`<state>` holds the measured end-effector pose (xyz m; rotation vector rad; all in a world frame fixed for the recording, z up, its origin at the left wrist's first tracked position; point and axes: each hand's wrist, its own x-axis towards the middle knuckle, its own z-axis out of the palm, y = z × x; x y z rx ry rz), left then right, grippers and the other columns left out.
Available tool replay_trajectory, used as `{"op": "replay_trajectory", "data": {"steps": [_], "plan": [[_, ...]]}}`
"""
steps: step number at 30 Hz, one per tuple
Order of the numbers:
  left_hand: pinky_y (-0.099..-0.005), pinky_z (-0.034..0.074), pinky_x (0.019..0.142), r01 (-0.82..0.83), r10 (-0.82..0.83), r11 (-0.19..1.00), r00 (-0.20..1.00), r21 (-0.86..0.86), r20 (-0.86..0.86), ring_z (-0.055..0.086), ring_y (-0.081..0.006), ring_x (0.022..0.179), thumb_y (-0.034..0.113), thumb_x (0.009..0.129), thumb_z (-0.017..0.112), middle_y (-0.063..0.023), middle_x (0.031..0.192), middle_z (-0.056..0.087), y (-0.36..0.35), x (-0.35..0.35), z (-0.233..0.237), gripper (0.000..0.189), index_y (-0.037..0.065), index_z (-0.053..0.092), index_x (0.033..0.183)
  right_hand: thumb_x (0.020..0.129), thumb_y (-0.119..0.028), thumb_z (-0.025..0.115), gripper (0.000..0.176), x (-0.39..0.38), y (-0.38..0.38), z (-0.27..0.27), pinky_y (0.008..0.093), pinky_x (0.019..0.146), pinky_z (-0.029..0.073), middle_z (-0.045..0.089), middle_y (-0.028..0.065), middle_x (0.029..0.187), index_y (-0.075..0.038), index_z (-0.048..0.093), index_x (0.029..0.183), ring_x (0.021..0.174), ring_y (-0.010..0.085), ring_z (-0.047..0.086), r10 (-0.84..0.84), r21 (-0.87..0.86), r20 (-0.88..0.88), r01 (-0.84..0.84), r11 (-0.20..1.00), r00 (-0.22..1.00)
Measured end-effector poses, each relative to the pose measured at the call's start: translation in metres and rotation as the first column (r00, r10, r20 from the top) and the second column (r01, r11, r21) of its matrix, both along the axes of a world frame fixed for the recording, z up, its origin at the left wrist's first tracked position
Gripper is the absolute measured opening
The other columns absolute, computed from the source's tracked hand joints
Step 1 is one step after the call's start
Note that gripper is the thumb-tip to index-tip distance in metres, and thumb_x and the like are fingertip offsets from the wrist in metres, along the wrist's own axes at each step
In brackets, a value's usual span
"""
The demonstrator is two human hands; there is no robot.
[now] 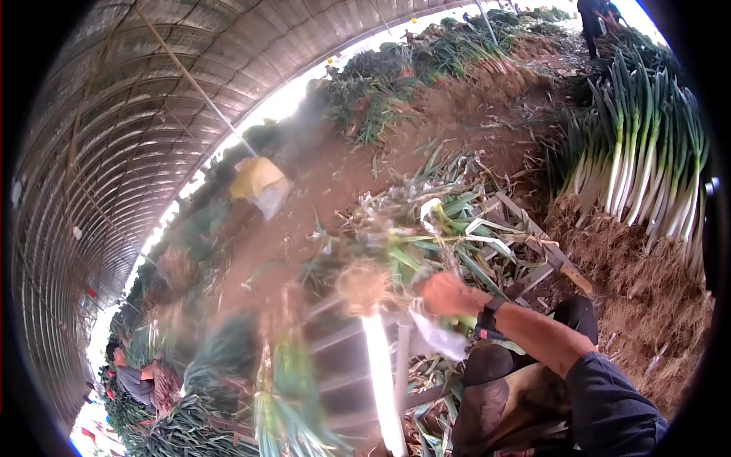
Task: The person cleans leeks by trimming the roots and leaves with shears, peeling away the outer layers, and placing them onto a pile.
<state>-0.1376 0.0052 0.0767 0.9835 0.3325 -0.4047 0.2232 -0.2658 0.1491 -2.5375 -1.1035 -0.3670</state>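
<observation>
My right hand [451, 295], with a dark watch [491, 312] at the wrist, reaches in from the lower right. Its fingers look curled closed, but motion smears them and hides what they hold. A thin whitish strip [439, 335] hangs blurred just below it. Left of the hand, a long green onion [383, 381] shows its bright white shaft, with a tangled root end [365, 287] uppermost. The shaft runs out at the bottom edge. A second pale shaft [402, 350] is beside it. My left hand lies outside the view.
Stripped leaves [472, 221] litter a wooden frame [544, 244] past my knees. Upright green onions [640, 145] with thick roots stand at right. Blurred green onion tops [289, 396] are at lower left. Another person [145, 381] bends at far left; someone [594, 23] stands at back right.
</observation>
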Motion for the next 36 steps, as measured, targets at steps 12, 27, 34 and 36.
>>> {"op": "replay_trajectory", "data": {"steps": [12,27,34,36], "plan": [[-0.0340,0.051,0.070,0.042,-0.188,0.698,0.974,0.715,0.126,0.062,-0.0211,0.087,0.011,0.081,0.076,-0.0068,0.102,0.064,-0.039,0.005,0.056,0.049,0.003,0.058,0.127,0.080,-0.019,0.066,0.014,0.071,-0.040,-0.027,0.0337,0.052,0.049,0.057,0.0049,0.068,-0.010,0.063,0.070,0.062,0.0212,0.058,-0.351,-0.355,0.221,0.410,0.840,0.910],[-0.0303,0.054,0.072,-0.022,0.046,0.772,0.999,0.635,-0.022,0.066,-0.0202,0.087,0.006,0.073,0.069,-0.0092,0.099,0.067,0.040,0.023,0.089,0.047,-0.004,0.061,0.118,0.083,-0.018,0.073,0.046,-0.008,-0.062,0.052,0.0384,0.082,0.057,0.070,0.0131,0.098,-0.007,0.064,0.127,0.090,0.0251,0.067,0.008,-0.159,-0.709,-0.171,0.972,0.705],[-0.0346,0.053,0.080,-0.173,0.080,0.808,0.979,0.563,0.185,0.064,-0.0228,0.089,0.008,0.072,0.071,-0.0094,0.101,0.065,0.019,0.042,0.107,0.049,-0.001,0.059,0.118,0.079,-0.005,0.060,0.026,-0.001,-0.025,0.060,0.0414,0.077,0.058,0.068,0.0159,0.091,-0.003,0.070,0.103,0.086,0.0275,0.068,0.010,-0.399,-0.531,-0.261,0.879,0.847],[-0.0370,0.053,0.085,-0.089,0.093,0.851,0.996,0.518,0.019,0.063,-0.0236,0.096,0.012,0.072,0.074,-0.0105,0.107,0.064,0.013,0.031,0.113,0.055,-0.002,0.057,0.123,0.084,-0.008,0.061,0.027,0.038,-0.032,0.128,0.0332,0.065,0.057,0.068,0.0134,0.090,-0.002,0.067,0.109,0.079,0.0188,0.067,-0.110,0.069,-0.502,0.166,0.984,0.858]]}}
